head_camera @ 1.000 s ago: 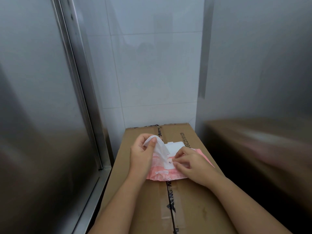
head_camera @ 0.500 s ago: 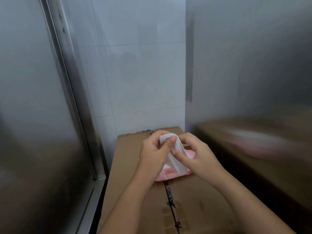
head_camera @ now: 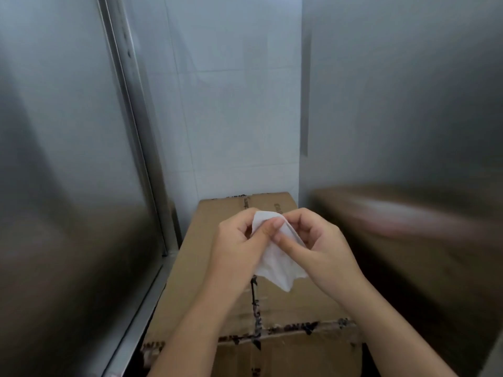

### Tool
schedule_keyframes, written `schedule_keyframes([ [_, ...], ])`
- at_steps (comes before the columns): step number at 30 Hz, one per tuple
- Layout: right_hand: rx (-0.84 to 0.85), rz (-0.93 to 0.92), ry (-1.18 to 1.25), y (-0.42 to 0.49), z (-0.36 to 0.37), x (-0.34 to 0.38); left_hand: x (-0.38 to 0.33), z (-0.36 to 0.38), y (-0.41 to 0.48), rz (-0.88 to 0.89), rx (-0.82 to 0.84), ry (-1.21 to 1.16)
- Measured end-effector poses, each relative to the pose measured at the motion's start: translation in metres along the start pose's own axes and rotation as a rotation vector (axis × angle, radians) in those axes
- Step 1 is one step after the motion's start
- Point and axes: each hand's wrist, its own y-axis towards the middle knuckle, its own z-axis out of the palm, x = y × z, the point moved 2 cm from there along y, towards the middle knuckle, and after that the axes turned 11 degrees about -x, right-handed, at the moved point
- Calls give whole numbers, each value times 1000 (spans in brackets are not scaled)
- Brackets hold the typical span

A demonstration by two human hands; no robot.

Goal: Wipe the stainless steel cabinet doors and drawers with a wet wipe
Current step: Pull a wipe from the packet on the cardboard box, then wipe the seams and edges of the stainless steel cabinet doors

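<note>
Two hands pinch the white wet wipe (head_camera: 275, 263) over the cardboard box (head_camera: 294, 308): left hand (head_camera: 238, 247) and right hand (head_camera: 322, 247) grip its top edge, and it hangs lower and more opened than half a second ago.

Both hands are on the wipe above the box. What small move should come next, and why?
Probably draw the hands apart to spread the wet wipe open. The left hand and right hand both pinch its upper edge, and it hangs crumpled between them over the cardboard box; the steel cabinet door on the left is not yet touched.
</note>
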Motion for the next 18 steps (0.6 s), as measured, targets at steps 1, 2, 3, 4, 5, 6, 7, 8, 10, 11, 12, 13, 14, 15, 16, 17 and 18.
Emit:
schedule_keyframes([
  [1,25,-5,-2,-5,-3,1,-3,0,-10,6,-38,24],
  [2,45,-5,17,-10,-6,3,-6,-1,-19,13,-76,47],
  [3,62,2,56,-15,-9,4,-8,-1,-29,13,-113,66],
  [4,81,15,101,-21,-12,4,-10,-1,-40,10,-148,87],
  [5,105,27,140,-27,-15,4,-12,-1,-51,5,-179,109],
  [6,132,35,167,-34,-17,4,-15,-1,-63,-2,-207,124],
  [7,161,36,180,-42,-18,4,-17,-1,-75,-11,-233,134],
  [8,193,31,185,-49,-20,5,-20,-2,-88,-20,-259,148],
  [10,262,38,212,-65,-19,9,-28,-8,-113,-28,-316,210],
  [11,292,62,246,-73,-18,12,-32,-12,-125,-29,-341,245],
  [12,317,91,284,-80,-16,15,-37,-17,-137,-28,-363,268],
  [13,341,110,318,-87,-14,19,-43,-23,-148,-25,-386,282],
  [14,369,116,343,-95,-11,24,-49,-29,-160,-20,-409,307],
  [15,409,115,364,-102,-7,30,-56,-35,-171,-16,-430,342],
  [16,462,109,381,-110,-3,37,-64,-41,-183,-12,-451,374],
  [17,525,101,397,-118,1,45,-71,-47,-194,-8,-472,394],
  [18,597,85,402,-127,7,52,-78,-54,-205,-8,-495,410],
])
